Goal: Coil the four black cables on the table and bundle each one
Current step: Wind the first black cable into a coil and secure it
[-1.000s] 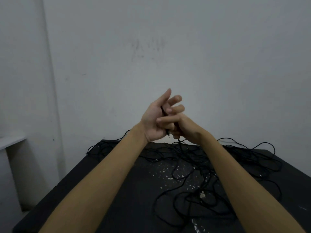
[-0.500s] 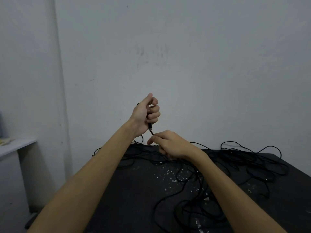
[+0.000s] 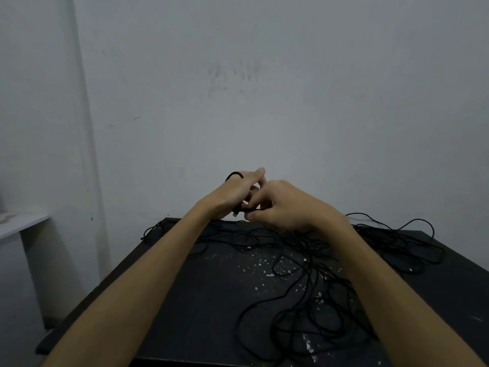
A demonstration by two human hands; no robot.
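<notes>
A tangle of thin black cables (image 3: 312,263) sprawls over the black table (image 3: 164,300), from the far edge down to the near right. Both hands are raised above the table's far edge, close together. My left hand (image 3: 235,193) holds one black cable: a small loop (image 3: 234,174) sticks up over its back and the plug end (image 3: 236,211) hangs below the fingers. My right hand (image 3: 284,205) touches the left and pinches that same cable between thumb and fingers. The cable's run between the two hands is mostly hidden.
A grey wall (image 3: 264,102) stands right behind the table. A white ledge (image 3: 21,226) juts out at the left, below hand height. White specks of paint (image 3: 267,268) dot the table's middle. The cables spill past the table's far edge at right.
My right hand rose from the cable pile on the table to meet the left hand. The left hand lowered slightly and a loop now shows over its back.
</notes>
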